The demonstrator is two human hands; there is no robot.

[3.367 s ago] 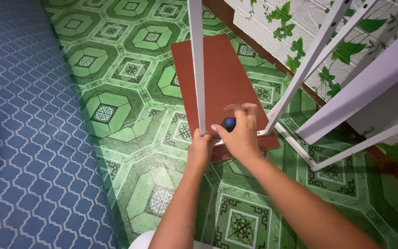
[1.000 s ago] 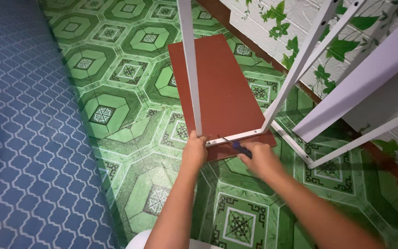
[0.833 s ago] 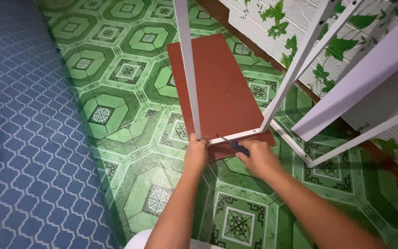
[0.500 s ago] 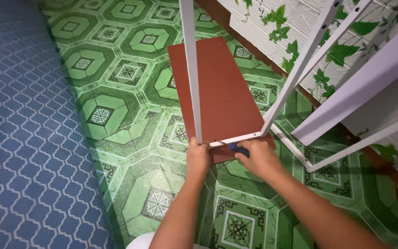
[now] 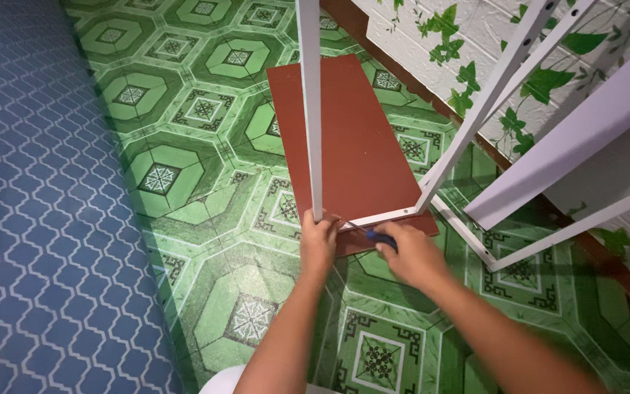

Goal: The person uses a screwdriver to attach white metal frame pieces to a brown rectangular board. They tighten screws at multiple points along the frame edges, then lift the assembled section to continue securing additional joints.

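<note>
My left hand (image 5: 319,243) grips the bottom corner of a white metal frame (image 5: 310,109), where an upright bar meets a low crossbar (image 5: 384,217). My right hand (image 5: 411,255) is closed around a screwdriver (image 5: 380,237) with a dark blue handle. Its thin shaft points left toward that frame corner, just beside my left thumb. Under the frame lies a reddish-brown rectangular board (image 5: 351,138), flat on the floor.
The floor has green patterned tiles (image 5: 176,168). A blue patterned mat (image 5: 30,204) covers the left side. More white frame bars (image 5: 577,138) slant across the right, in front of a white wall with green ivy leaves (image 5: 468,73) and a brown skirting.
Compared with 3.4 s ago, my right hand has dropped from the upright bar to the low crossbar, with the screwdriver now pointing at the corner. Over the last second both hands have barely moved.
</note>
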